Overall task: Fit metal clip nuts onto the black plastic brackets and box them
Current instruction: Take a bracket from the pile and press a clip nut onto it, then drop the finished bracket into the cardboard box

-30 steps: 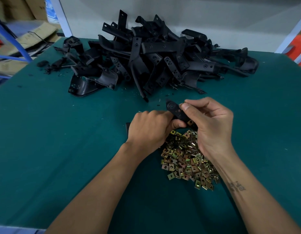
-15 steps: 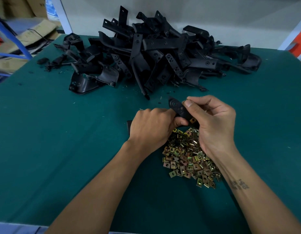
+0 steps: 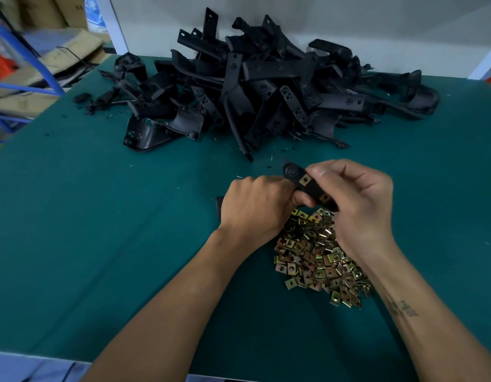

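a: where's the bracket [image 3: 307,186] you're fitting?

b: held just above the clip nuts [image 3: 318,252], between both hands. your left hand [image 3: 255,208] is curled round its lower end, your right hand [image 3: 357,199] pinches the top by a seated clip.

a: how will it handle?

b: probably light, stiff plastic. hold the flat edges; the little nuts look slippery.
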Action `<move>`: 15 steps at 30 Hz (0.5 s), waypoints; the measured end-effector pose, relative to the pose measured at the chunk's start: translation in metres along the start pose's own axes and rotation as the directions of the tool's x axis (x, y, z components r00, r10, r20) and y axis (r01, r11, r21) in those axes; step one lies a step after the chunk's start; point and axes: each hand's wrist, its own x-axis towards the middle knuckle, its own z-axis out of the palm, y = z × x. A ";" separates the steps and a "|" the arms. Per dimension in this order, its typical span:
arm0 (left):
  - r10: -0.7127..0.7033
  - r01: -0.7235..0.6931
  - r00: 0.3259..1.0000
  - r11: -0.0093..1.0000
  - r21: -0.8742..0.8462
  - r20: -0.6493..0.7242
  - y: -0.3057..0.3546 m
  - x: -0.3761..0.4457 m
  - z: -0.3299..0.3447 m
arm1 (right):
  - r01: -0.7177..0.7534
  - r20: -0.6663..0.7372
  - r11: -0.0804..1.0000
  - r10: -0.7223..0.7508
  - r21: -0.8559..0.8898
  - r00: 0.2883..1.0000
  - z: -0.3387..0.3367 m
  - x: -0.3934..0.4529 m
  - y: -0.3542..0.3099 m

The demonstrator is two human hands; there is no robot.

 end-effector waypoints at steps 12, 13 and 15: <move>-0.346 0.307 0.918 0.929 -0.206 -0.193 -0.003 0.005 -0.012 | 0.105 0.124 0.934 -0.066 -0.342 0.990 -0.012 0.004 0.006; -0.400 0.352 0.896 0.904 -0.243 -0.191 0.000 0.005 -0.015 | 0.111 0.169 0.911 -0.047 -0.396 0.984 -0.013 0.003 0.006; -0.463 0.386 0.866 0.858 -0.338 -0.189 0.013 0.008 -0.021 | 0.091 0.241 0.904 0.013 -0.419 0.970 -0.009 -0.001 0.004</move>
